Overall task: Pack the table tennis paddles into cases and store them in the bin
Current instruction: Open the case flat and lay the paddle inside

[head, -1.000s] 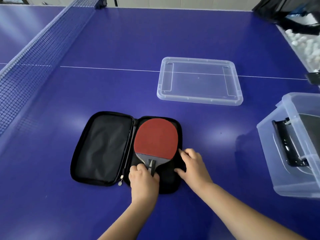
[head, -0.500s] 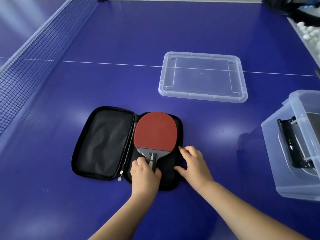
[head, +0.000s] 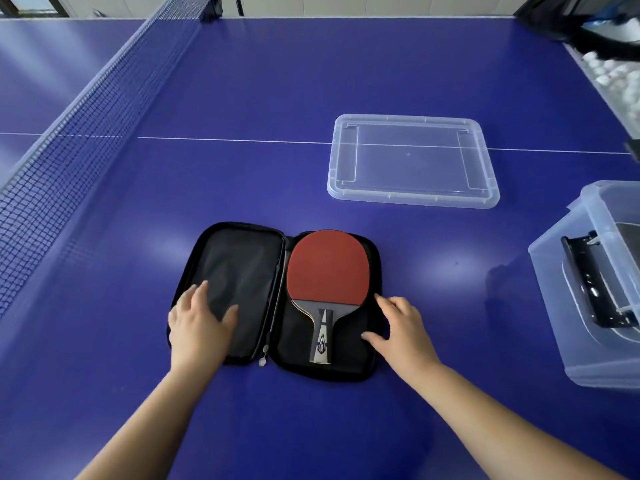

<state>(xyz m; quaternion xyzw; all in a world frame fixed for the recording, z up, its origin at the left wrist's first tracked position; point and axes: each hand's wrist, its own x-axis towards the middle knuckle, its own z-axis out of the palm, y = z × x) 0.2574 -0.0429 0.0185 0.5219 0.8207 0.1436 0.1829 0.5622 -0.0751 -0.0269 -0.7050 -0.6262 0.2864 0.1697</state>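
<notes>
On a blue table, an unzipped black case [head: 239, 292] is pressed flat by the left hand [head: 199, 329], fingers spread. A red paddle [head: 327, 271] is seen in its right half, whose edge is touched by the relaxed right hand [head: 403, 332]. A clear bin [head: 568, 289] is placed far right.

Off-task items: blue worktop [head: 311, 74], net [head: 69, 140], loose white balls [head: 620, 76], dark gear.

Net runs from 12 o'clock down to 9 o'clock along the left side, black mesh with a pale top band. A thin white line [head: 225, 140] crosses the worktop left to right at mid-height. At 2 o'clock, past the worktop edge, white balls lie clustered; exact container can't be made out. Above them, at 1 o'clock, sits a dark bag-like object [head: 554, 15], blurred. Pale wall panels [head: 346, 5] line the top edge at 12 o'clock.
</notes>
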